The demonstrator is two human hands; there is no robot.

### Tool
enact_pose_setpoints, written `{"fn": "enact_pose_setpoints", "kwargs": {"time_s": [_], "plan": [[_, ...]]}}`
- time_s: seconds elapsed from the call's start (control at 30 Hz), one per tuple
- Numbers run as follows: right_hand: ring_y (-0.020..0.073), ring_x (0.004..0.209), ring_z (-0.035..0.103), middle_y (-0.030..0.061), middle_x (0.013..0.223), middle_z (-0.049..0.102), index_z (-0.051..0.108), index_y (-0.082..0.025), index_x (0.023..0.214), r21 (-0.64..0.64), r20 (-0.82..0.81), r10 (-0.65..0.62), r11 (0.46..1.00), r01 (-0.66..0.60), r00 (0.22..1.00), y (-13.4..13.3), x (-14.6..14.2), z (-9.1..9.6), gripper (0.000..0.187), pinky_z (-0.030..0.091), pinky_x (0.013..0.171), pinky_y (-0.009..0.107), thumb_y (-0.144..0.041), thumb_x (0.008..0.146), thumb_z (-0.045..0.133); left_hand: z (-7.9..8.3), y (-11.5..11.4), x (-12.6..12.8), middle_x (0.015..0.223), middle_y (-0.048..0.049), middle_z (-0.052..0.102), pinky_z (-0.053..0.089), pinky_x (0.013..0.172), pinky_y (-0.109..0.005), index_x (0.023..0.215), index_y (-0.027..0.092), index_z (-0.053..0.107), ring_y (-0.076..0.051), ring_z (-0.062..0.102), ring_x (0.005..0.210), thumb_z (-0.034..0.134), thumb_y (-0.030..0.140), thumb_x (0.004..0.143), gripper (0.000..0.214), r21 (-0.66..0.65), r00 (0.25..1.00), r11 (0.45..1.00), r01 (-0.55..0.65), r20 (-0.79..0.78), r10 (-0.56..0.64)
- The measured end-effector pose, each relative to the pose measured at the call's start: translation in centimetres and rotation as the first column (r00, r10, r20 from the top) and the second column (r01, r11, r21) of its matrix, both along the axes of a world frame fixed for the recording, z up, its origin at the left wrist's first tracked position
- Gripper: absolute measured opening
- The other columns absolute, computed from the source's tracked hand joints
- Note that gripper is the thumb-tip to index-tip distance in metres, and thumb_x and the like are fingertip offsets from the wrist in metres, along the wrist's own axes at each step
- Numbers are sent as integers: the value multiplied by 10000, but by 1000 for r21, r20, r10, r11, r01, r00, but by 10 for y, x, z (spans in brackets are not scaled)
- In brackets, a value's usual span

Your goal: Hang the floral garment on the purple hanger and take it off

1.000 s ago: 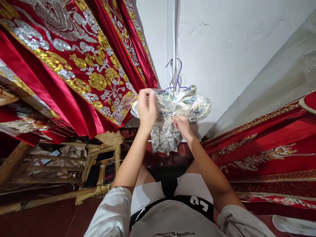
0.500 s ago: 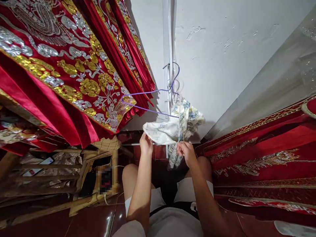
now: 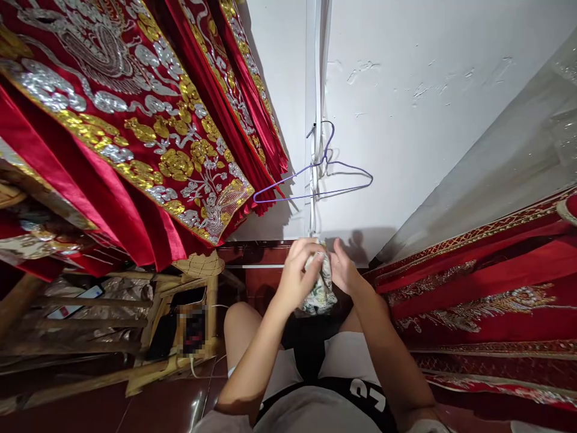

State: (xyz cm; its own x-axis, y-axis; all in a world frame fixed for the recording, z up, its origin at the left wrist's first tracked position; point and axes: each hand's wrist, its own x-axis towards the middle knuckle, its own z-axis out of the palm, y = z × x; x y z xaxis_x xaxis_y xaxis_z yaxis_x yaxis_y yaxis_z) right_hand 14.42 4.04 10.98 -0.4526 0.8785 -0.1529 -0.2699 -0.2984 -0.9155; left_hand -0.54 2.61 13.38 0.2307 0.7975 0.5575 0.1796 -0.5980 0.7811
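A white garment with a blue and yellow floral print (image 3: pixel 321 294) is bunched in front of my knees, so its kind cannot be made out. My left hand (image 3: pixel 301 267) is closed on its upper part, thumb across the front. At the cloth's right side is my right hand (image 3: pixel 343 269), thumb raised apart and palm turned inward; its fingertips are partly hidden behind the cloth. Above both hands a bare purple wire hanger (image 3: pixel 347 189) hangs against the wall by its hook.
Red embroidered cloths (image 3: pixel 180 162) hang at left, and more red beaded fabric (image 3: pixel 487 288) stands at right. A bamboo rack (image 3: pixel 210 319) is on the lower left, with a phone (image 3: pixel 76 300) behind its slats. White cords (image 3: pixel 318 72) run down the wall.
The garment has come off the hanger and is now gathered lower, between my hands. The hanger has swung back to the wall. My right hand's pinch has opened.
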Motion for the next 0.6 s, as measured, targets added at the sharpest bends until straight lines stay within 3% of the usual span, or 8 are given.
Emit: {"fn": "enact_pose_setpoints", "kwargs": {"time_s": [0.07,0.13,0.2,0.3,0.37,0.43,0.5,0.6], "plan": [[278,946,689,93,934,740,714,-188,1112,35,52,166,985,-168,985,-2,2,16,726,529,826,382,-830,785,621,1,11,-16,1158,-97,632,447,1048,-391,984,217,629,-233,588,1156,527,369,1043,192,14,995,995,-99,26,99],[242,845,677,71,892,733,725,-163,1023,120,176,187,970,-210,966,-1,6,29,550,518,772,351,-644,765,787,-5,20,-32,1336,-123,584,454,1070,-404,1070,231,587,-243,577,1235,531,446,1031,226,-58,988,992,-116,99,121],[225,810,660,59,883,731,734,-158,969,280,299,67,947,-155,952,4,9,41,408,511,745,336,-521,798,804,-15,23,-46,1437,-134,540,471,1065,-399,1223,251,521,-249,577,1267,540,530,1006,353,-196,992,981,3,127,22],[243,843,659,56,878,736,745,-175,908,552,363,-234,834,-6,902,28,15,56,289,524,786,355,-453,831,762,-32,17,-65,1238,-104,670,502,1007,-377,1211,202,568,-266,621,1153,576,572,961,446,-440,966,876,195,-68,-250],[255,879,669,58,886,744,738,-186,873,675,303,-433,727,130,849,53,21,61,233,528,841,373,-410,810,753,-38,10,-77,1048,-70,715,510,931,-355,1018,164,639,-262,639,1011,572,535,954,383,-524,895,839,145,-291,-337],[267,962,679,70,968,762,740,-190,898,729,239,-562,643,236,792,80,28,59,208,516,911,384,-366,787,733,-37,6,-91,936,-45,714,494,834,-317,917,158,645,-233,627,883,522,490,971,358,-510,827,859,54,-459,-324],[276,1008,679,91,1044,769,747,-186,923,700,302,-579,674,236,758,101,35,50,220,504,933,387,-340,771,710,-31,7,-105,891,-38,709,459,758,-288,917,165,650,-211,611,807,471,466,984,357,-469,775,883,-3,-560,-294],[259,879,666,103,945,762,731,-174,839,583,499,-502,798,155,706,113,48,35,200,501,818,360,-353,756,695,-21,17,-125,838,-55,715,416,689,-287,895,186,661,-208,602,726,475,447,967,329,-442,677,895,-64,-678,-287]]}}
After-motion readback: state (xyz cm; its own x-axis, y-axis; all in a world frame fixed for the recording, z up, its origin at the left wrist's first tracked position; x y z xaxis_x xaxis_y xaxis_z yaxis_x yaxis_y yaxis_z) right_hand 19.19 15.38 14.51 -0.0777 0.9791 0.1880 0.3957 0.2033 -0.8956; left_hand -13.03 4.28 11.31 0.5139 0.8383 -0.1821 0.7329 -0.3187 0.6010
